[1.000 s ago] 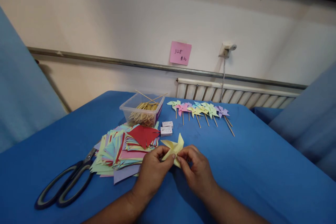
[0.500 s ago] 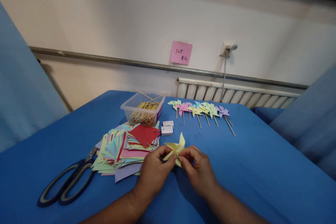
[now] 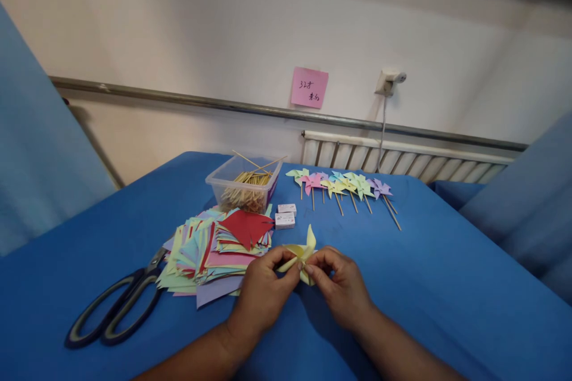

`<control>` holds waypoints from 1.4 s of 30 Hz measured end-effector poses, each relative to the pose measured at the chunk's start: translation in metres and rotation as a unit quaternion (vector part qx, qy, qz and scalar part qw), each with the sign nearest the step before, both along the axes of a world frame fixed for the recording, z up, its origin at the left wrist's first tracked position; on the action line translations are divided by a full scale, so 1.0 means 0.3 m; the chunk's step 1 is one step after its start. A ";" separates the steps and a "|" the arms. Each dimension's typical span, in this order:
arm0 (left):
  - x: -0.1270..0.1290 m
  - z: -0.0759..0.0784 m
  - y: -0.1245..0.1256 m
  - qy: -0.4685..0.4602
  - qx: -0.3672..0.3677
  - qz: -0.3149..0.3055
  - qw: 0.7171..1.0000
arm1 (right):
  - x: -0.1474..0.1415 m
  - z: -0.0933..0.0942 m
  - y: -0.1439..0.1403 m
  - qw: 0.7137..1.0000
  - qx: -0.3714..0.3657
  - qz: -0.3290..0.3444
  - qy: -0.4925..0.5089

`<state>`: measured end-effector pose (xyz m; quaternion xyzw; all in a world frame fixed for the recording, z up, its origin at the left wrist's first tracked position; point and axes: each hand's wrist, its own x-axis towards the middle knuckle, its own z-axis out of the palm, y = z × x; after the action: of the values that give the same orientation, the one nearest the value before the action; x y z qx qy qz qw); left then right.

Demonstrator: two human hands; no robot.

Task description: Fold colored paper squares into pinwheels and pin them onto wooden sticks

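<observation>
Yellow paper pinwheel (image 3: 310,243) is between my two hands, held above the blue-covered counter (image 3: 438,286), in front of the small white boxes (image 3: 285,221). My left hand (image 3: 269,281) pinches it from one side with thumb and fingers; my right hand (image 3: 343,283) pinches it near the centre from the other. I judge the double grip is there to hold the folded vanes down at the middle; what lies between my fingertips is too small to tell. One vane points up, free of my fingers.

To my left, the paper pile (image 3: 203,256) lies close by my left hand, probably for easy reach, with scissors (image 3: 129,300) just beyond it, handles toward me. Near the far edge stands a clear tub (image 3: 217,193), likely there to stop its sticks (image 3: 245,190) rolling. Other pinwheels (image 3: 348,186) lie along that edge toward the far right corner, perhaps out of my way.
</observation>
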<state>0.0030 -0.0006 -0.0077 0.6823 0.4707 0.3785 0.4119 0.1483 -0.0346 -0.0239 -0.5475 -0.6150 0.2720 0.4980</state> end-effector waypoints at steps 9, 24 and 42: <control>0.000 0.007 -0.004 0.002 0.010 -0.006 1.000 | 0.003 0.010 -0.005 1.000 0.010 0.003 -0.023; -0.002 -0.006 0.003 0.003 0.004 0.001 1.000 | 0.008 0.004 0.004 1.000 -0.012 0.008 0.010; -0.001 0.006 -0.002 0.009 0.017 -0.012 1.000 | -0.018 -0.017 0.011 0.984 -0.026 0.008 0.175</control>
<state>0.0027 -0.0010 -0.0060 0.6983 0.4597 0.3753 0.4002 0.1428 -0.0313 -0.0290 -0.4996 -0.5148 0.3837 0.5814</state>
